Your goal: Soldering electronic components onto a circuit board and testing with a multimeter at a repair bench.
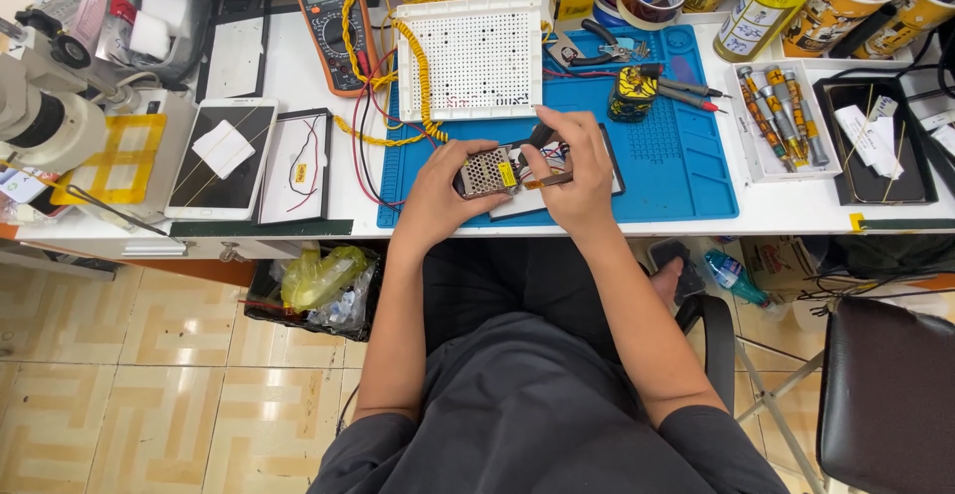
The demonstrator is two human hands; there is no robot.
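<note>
— Where does the metal box sit?
— On the mat, near the front edge of the tabletop, between both hands.
— And behind it?
— The perforated board; the meter lies left of that.
— Further left?
— A tablet. The screwdriver tray lies right of the mat.

Open blue mat to the right of the right hand, bare up to the white tray of screwdrivers. Blocked ahead by the white perforated board, coiled yellow cable and small yellow tool. Left of the left hand, red and black wires across the bench, then a framed panel and tablet.
</note>
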